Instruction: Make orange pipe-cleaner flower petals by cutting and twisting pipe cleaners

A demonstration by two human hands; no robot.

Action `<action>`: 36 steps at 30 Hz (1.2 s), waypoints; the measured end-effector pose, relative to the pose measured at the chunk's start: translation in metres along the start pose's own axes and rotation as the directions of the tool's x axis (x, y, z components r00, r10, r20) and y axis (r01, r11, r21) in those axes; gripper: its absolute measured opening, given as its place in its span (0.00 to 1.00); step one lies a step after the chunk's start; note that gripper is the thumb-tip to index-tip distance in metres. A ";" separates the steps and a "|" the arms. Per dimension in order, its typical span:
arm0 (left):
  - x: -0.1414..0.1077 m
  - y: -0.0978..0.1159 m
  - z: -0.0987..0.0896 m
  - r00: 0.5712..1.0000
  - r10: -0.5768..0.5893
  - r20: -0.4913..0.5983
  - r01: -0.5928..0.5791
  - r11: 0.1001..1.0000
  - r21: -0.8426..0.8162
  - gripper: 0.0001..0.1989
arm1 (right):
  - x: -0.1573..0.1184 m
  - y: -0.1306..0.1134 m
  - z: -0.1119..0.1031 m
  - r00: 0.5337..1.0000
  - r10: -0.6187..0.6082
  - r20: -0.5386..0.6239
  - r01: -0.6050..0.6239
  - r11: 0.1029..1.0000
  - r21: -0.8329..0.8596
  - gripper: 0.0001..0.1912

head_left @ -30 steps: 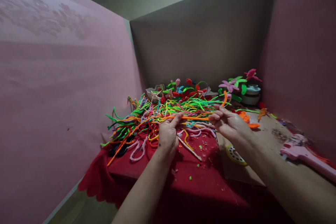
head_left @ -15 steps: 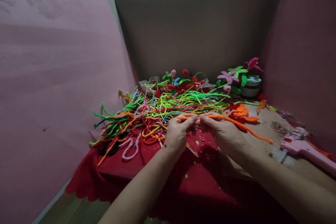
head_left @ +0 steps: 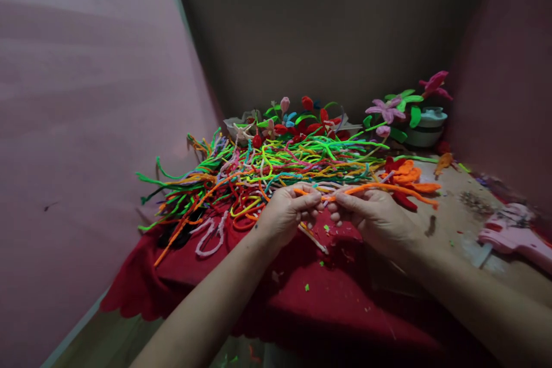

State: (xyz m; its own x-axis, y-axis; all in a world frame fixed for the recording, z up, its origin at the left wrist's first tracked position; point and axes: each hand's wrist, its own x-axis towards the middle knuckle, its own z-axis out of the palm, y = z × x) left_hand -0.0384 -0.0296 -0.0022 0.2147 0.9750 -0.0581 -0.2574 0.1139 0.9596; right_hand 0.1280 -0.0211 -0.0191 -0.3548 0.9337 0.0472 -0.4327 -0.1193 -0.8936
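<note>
Both my hands pinch an orange pipe cleaner (head_left: 390, 187) above the near edge of a heap of pipe cleaners. My left hand (head_left: 292, 207) is closed on it, thumb against fingers. Just to the right, my right hand (head_left: 371, 213) grips the same stem, and a long end runs out past it to the right. A short stretch of orange shows between the two thumbs. Behind the hands spreads the heap of pipe cleaners (head_left: 276, 164), in green, yellow, red and other colours. An orange fuzzy flower (head_left: 407, 172) lies beyond my right hand.
A pink glue gun (head_left: 513, 233) lies at the right on a tan board (head_left: 457, 233). A lidded pot (head_left: 426, 129) and several fuzzy flowers (head_left: 323, 121) stand at the back. The red cloth (head_left: 302, 299) carries small scraps. Pink walls (head_left: 86, 155) rise on both sides.
The view has tilted down and shifted slightly. The pipe cleaner's right end now reaches less far and sits higher; both hands still pinch it, with a small gap between them.
</note>
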 end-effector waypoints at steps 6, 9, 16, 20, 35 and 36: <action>-0.013 0.033 -0.043 0.947 0.228 -0.226 -0.057 0.813 0.579 0.09 | -0.007 -0.009 -0.006 0.981 -0.165 -0.103 0.129 0.948 -0.290 0.08; -0.023 0.038 -0.068 0.950 0.264 -0.169 0.034 0.448 0.893 0.07 | -0.008 -0.009 -0.006 0.975 -0.177 -0.134 0.129 0.942 -0.310 0.06; -0.028 0.021 -0.104 0.974 0.168 -0.153 0.186 -0.204 0.961 0.07 | -0.007 0.002 -0.008 0.982 -0.104 -0.160 0.044 0.940 -0.338 0.07; -0.032 0.029 -0.111 0.991 0.105 -0.081 0.101 -0.203 0.974 0.08 | -0.006 0.007 -0.011 0.981 -0.090 -0.174 0.024 0.937 -0.348 0.09; -0.051 0.056 -0.113 0.833 0.491 0.254 -0.063 -0.371 0.926 0.10 | -0.008 0.011 -0.012 0.981 -0.036 -0.189 -0.037 0.929 -0.368 0.12; -0.050 0.064 -0.118 0.803 0.537 0.258 -0.020 -0.408 0.913 0.10 | -0.008 0.010 -0.012 0.981 -0.028 -0.193 -0.045 0.931 -0.363 0.12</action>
State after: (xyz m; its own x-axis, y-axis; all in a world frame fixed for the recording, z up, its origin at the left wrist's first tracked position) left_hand -0.1765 -0.0486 0.0293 0.2771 0.7949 0.5398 0.9606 -0.2406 -0.1388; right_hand 0.1360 -0.0261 -0.0339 -0.1759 0.9843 -0.0146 -0.0856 -0.0301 -0.9959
